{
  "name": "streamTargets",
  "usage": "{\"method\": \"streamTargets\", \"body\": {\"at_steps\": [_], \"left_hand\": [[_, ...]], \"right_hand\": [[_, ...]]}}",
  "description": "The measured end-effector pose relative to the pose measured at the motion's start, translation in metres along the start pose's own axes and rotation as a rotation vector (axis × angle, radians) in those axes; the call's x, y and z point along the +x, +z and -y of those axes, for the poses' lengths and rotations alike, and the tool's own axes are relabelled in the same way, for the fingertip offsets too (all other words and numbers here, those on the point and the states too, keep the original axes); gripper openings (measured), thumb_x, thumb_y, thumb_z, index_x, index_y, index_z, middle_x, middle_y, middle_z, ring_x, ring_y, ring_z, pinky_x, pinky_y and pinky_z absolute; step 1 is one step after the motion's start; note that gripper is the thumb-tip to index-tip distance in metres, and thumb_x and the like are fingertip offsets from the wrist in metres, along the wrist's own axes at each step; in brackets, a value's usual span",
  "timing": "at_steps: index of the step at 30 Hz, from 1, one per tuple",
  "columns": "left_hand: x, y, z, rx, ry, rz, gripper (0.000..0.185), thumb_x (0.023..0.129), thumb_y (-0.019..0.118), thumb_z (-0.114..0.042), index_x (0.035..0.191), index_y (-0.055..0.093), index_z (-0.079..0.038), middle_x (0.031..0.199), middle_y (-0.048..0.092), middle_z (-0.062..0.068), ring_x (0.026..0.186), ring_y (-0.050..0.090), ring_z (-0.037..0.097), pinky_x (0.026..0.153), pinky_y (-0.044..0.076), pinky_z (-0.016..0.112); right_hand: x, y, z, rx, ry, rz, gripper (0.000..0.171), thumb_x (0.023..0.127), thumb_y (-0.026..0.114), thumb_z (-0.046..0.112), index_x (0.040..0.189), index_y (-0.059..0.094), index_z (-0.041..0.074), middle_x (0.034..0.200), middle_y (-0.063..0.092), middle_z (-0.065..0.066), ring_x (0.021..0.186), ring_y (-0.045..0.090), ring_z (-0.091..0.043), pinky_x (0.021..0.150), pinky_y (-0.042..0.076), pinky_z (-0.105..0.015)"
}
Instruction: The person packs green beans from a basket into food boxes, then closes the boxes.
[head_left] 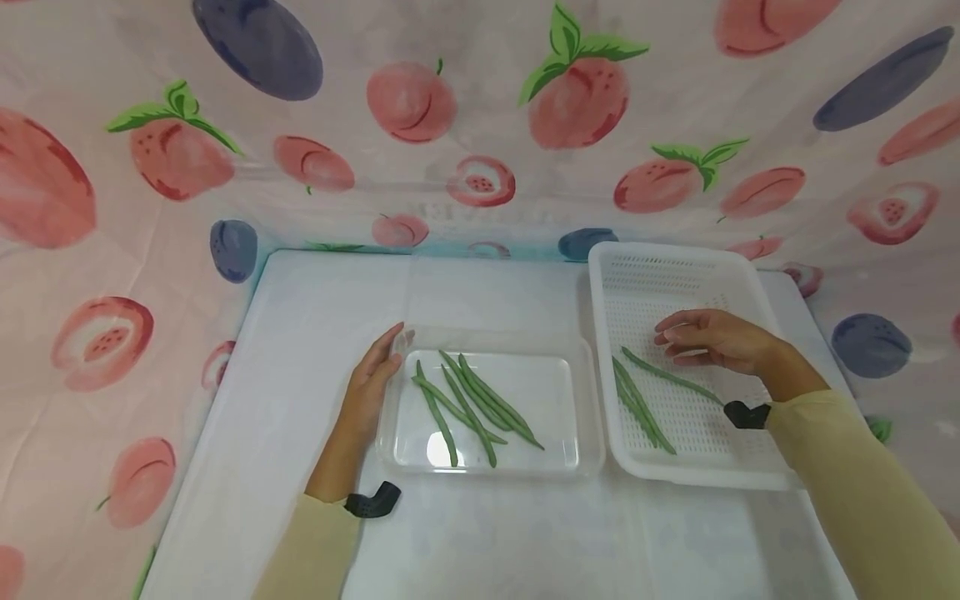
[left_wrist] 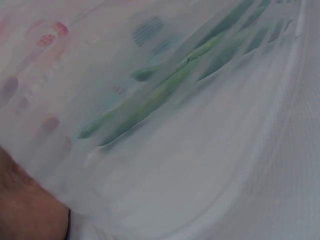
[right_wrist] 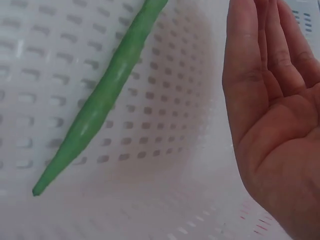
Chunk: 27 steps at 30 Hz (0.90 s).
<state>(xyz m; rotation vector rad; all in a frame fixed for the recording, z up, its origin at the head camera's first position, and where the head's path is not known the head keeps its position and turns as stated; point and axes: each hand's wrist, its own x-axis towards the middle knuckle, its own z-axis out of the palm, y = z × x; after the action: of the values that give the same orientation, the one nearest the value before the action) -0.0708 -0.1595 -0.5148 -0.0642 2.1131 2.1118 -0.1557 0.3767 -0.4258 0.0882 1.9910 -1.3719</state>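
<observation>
Several green beans [head_left: 472, 400] lie in a clear plastic tray [head_left: 588, 400] at the table's middle. My left hand [head_left: 375, 379] rests flat against the tray's left wall, fingers straight. In the left wrist view the green beans [left_wrist: 165, 90] show blurred through the clear tray wall [left_wrist: 210, 165]. A white perforated basket [head_left: 675, 275] to the right holds a few more beans [head_left: 637, 404]. My right hand [head_left: 705, 337] hovers open over the basket, holding nothing. In the right wrist view one bean [right_wrist: 100, 105] lies on the basket floor [right_wrist: 165, 135] left of my open palm [right_wrist: 275, 105].
A white table surface [head_left: 300, 333] carries both containers. A fruit-printed cloth [head_left: 480, 125] hangs close behind and on both sides. Bare table lies left of the tray and in front of it.
</observation>
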Motion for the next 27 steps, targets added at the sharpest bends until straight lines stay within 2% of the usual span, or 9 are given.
{"method": "streamTargets", "body": {"at_steps": [6,11,19,27], "left_hand": [[-0.002,0.001,-0.001,-0.009,-0.007,0.008,0.051,0.107,0.047,-0.04,0.157,0.04,-0.031,0.164,0.034,-0.015,0.153,0.033,0.024,0.113,0.043,0.058],[-0.003,0.002,-0.002,-0.015,-0.001,0.01,0.051,0.107,0.047,-0.04,0.157,0.04,-0.029,0.163,0.037,-0.016,0.153,0.034,0.022,0.114,0.041,0.058],[-0.003,0.001,-0.001,-0.014,-0.003,0.007,0.052,0.107,0.047,-0.041,0.157,0.039,-0.028,0.163,0.037,-0.014,0.153,0.034,0.022,0.114,0.041,0.057],[-0.001,0.0,-0.002,0.001,-0.02,-0.002,0.051,0.106,0.047,-0.044,0.156,0.04,-0.034,0.163,0.035,-0.018,0.152,0.035,0.022,0.112,0.043,0.059]], "right_hand": [[0.005,0.0,-0.009,-0.029,0.046,0.039,0.04,0.102,0.064,0.019,0.134,0.056,-0.003,0.116,0.073,0.003,0.107,0.07,-0.013,0.095,0.06,-0.032],[0.009,0.001,-0.017,-0.075,0.075,0.049,0.049,0.1,0.068,0.021,0.137,0.053,-0.007,0.118,0.073,0.001,0.108,0.07,-0.011,0.096,0.059,-0.032],[0.017,0.006,-0.023,-0.272,0.13,0.013,0.058,0.093,0.076,0.036,0.138,0.06,0.001,0.127,0.07,-0.006,0.11,0.064,-0.017,0.097,0.057,-0.032],[0.022,0.013,-0.023,-0.393,0.122,-0.01,0.062,0.089,0.078,0.043,0.137,0.062,0.006,0.129,0.068,-0.007,0.111,0.062,-0.019,0.096,0.055,-0.029]]}}
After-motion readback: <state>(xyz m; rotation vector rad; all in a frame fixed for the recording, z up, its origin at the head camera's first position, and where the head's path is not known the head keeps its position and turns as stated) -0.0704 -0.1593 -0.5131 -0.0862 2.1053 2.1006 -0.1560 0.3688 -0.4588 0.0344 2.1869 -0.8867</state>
